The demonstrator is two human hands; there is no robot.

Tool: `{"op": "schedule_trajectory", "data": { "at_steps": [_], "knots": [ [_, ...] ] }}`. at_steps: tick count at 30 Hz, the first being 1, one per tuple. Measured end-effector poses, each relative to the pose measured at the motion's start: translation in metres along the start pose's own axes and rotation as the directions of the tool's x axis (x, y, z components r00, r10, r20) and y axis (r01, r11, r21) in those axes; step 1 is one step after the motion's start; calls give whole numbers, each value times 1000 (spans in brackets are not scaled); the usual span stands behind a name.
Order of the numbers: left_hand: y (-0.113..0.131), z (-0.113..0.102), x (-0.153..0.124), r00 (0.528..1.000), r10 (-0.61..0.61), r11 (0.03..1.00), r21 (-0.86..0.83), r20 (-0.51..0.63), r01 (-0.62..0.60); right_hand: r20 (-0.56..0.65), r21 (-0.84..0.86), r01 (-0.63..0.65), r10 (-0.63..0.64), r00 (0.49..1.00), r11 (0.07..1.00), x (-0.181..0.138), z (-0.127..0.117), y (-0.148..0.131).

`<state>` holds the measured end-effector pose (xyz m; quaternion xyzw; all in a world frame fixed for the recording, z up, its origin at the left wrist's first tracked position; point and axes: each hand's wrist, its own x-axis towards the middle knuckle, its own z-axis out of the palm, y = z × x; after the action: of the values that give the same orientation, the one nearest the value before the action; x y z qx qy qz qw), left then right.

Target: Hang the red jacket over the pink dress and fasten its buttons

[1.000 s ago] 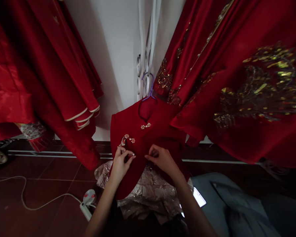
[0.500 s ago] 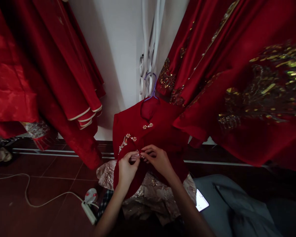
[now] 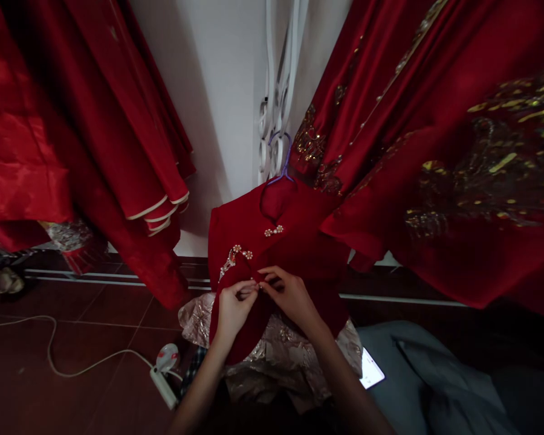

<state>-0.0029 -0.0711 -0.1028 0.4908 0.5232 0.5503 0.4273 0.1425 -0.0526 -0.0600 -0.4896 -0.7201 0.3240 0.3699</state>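
Note:
A red garment hangs on a purple hanger in front of me. Flower-shaped pearl trims sit below its neckline, and a beaded ornament curves down the left side. My left hand is closed in a pinch on the garment's front. Facing it, my right hand pinches at the same spot, fingertips almost touching the left ones. Between them is a small beaded fastener, mostly covered by the fingers. Shiny beige brocade fabric spreads beneath the garment.
Red garments hang at left; sequined red ones hang at right. A white metal stand rises behind. A power strip with a cord lies on the tiled floor. A lit phone rests beside grey-blue fabric.
The view has shifted very slightly, so things sit a little farther right. Both hands keep pinching at the same place, their fingertips slightly closer together.

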Motion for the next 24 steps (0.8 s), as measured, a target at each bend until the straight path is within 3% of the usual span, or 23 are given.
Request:
{"op": "schedule_trajectory", "data": {
  "at_steps": [13,15,17,20,22,24],
  "knots": [
    [-5,-8,6,990,60,989,124,130,-76,-4,-65,15,-16,1000,998,2,9,10],
    [1,-11,4,992,106,975,187,71,-117,29,-71,-4,7,1000,997,2,4,11],
    [8,-18,3,975,205,944,281,-80,-175,58,-32,-34,36,998,999,-1,-8,9],
    [17,-37,5,896,352,889,397,-270,-229,-98,76,-100,107,989,992,-7,-35,1],
    [21,-49,8,873,393,863,443,-290,-241,-282,107,-106,133,950,989,-10,-52,-5],
    [25,-54,10,885,408,838,478,-226,-264,-391,96,-79,110,914,992,-11,-62,-9]
  ]
}}
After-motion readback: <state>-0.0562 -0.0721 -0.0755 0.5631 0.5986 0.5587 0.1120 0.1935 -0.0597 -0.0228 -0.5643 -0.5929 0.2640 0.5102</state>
